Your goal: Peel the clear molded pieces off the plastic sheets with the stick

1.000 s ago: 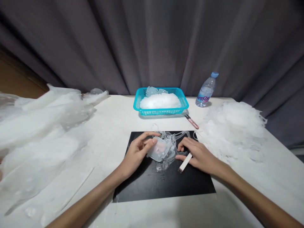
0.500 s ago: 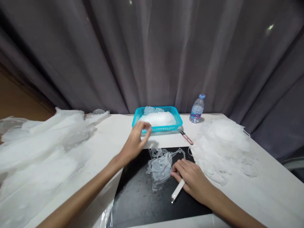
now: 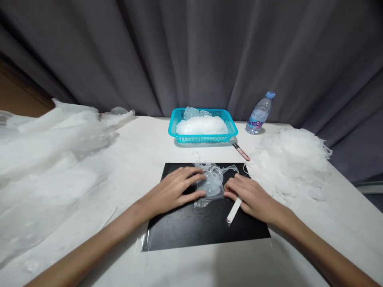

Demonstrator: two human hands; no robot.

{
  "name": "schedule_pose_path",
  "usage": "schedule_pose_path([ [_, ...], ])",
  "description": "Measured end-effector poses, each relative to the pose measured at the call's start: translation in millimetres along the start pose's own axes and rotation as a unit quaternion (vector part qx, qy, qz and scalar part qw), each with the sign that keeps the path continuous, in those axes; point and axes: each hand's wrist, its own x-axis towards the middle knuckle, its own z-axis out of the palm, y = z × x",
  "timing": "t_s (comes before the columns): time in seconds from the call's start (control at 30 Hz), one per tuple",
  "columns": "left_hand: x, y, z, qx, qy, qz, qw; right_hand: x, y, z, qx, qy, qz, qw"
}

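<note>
A tangle of clear plastic film pieces [image 3: 213,181] lies on a black mat [image 3: 191,227] in front of me. My left hand [image 3: 176,189] rests flat on the mat, fingers spread, fingertips touching the left side of the clear plastic. My right hand [image 3: 253,195] presses on the plastic's right side and holds a thin white stick-like tool [image 3: 233,210] that points toward me.
A turquoise basket [image 3: 230,126] with white clear pieces stands behind the mat. Small pink snips [image 3: 241,152] lie beside it, and a water bottle [image 3: 259,113] stands further right. Heaps of translucent plastic lie left [image 3: 48,159] and right [image 3: 295,159] on the white table [image 3: 143,147].
My left hand carried a clear piece away, reached to the basket, then came back empty onto the mat beside the plastic. My right hand stayed on the plastic with the tool.
</note>
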Motion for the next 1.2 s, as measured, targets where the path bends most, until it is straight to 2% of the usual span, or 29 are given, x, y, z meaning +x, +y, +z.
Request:
schedule_pose_path([
  [0.13, 1.3, -10.2, 1.5, -0.002, 0.024, -0.008, 1.000, -1.8, 4.9, -10.6, -0.007, -0.025, -0.003, 1.000],
  [0.23, -0.6, -2.4, 1.8, 0.028, 0.070, 0.001, 0.997, -2.5, 6.0, -15.5, 0.006, 0.000, 0.015, 1.000],
  [0.3, -4.8, 7.3, 2.3, 0.039, 0.073, 0.038, 0.996, -3.6, 4.0, -15.5, 0.036, 0.056, 0.030, 0.997],
  [0.4, -13.9, 19.0, 4.6, 0.021, 0.045, 0.106, 0.993, -5.9, -3.4, -10.9, 0.121, 0.121, 0.029, 0.985],
  [0.5, -20.7, 21.4, 6.8, -0.001, 0.047, 0.146, 0.988, -6.3, -14.0, -4.4, 0.225, 0.122, 0.044, 0.966],
  [0.6, -22.1, 19.2, 7.8, -0.004, 0.052, 0.161, 0.986, -3.9, -22.6, 0.3, 0.262, 0.096, 0.078, 0.957],
  [0.77, -19.8, 17.8, 10.1, 0.004, 0.033, 0.166, 0.986, -2.3, -24.1, 6.3, 0.294, 0.039, 0.088, 0.951],
  [0.93, -18.4, 18.7, 9.5, -0.053, 0.016, 0.127, 0.990, -3.8, -21.8, 12.7, 0.282, 0.070, 0.058, 0.955],
  [1.2, -16.1, 19.2, 8.4, -0.115, -0.015, 0.076, 0.990, -7.5, -28.7, 13.5, 0.214, 0.047, 0.036, 0.975],
])
